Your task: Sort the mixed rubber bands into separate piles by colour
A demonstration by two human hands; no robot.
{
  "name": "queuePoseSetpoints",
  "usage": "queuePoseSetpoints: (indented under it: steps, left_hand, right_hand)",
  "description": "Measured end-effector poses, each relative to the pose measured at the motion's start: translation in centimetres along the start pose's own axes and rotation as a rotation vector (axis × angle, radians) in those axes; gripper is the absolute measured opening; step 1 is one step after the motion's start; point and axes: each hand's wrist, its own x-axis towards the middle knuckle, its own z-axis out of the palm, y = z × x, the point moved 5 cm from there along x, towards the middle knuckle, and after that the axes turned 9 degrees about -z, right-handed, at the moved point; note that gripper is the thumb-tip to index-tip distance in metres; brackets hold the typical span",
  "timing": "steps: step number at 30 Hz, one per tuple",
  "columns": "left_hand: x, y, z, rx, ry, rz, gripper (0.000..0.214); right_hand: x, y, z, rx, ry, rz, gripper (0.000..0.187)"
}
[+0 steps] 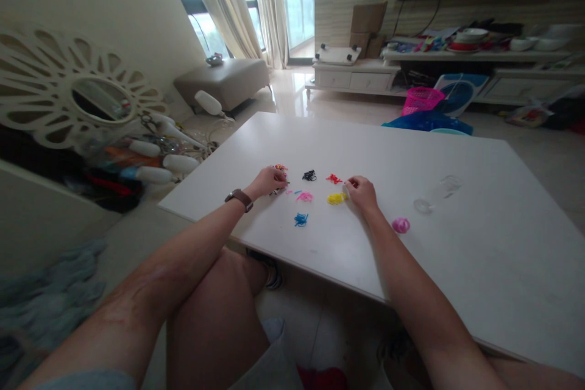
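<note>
On the white table (pixel 457 244) lie small heaps of coloured rubber bands: black (pixel 309 175), red (pixel 333 179), yellow (pixel 336 198), pink (pixel 304 197), blue (pixel 300 219) and a purple one (pixel 401 225). My left hand (pixel 267 182), with a watch on its wrist, rests curled over a mixed-colour heap (pixel 280 169) and pinches something too small to name. My right hand (pixel 361 191) is closed in a pinch beside the yellow and red heaps; what it holds I cannot make out.
A clear plastic container (pixel 437 195) lies on its side right of my right hand. Left of the table, white bottles and clutter (pixel 155 161) cover the floor. A pink basket (pixel 421 99) and a TV cabinet (pixel 356 73) stand beyond.
</note>
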Motion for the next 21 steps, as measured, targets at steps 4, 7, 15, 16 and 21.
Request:
queuePoseSetpoints:
  steps: [4, 7, 15, 16, 21]
  left_hand:
    - [0.3, -0.3, -0.1, 0.064, 0.060, -0.016, 0.012]
    - [0.4, -1.4, -1.2, 0.107, 0.178, -0.118, 0.013]
    - [0.3, -0.8, -0.4, 0.230, 0.221, 0.036, 0.018]
    - [0.4, -0.5, 0.3, 0.230, 0.156, 0.090, 0.017]
    - [0.5, 0.6, 3.2, 0.256, -0.042, 0.263, 0.013]
  right_hand:
    - [0.0, 0.1, 0.0, 0.005, -0.006, 0.002, 0.025]
    - [0.0, 0.1, 0.0, 0.009, -0.003, -0.001, 0.025]
    - [-0.2, -0.1, 0.2, 0.012, -0.004, 0.003, 0.024]
    - [-0.2, -0.1, 0.2, 0.008, -0.003, 0.004, 0.024]
    - [-0.3, -0.2, 0.2, -0.007, -0.012, 0.008, 0.025]
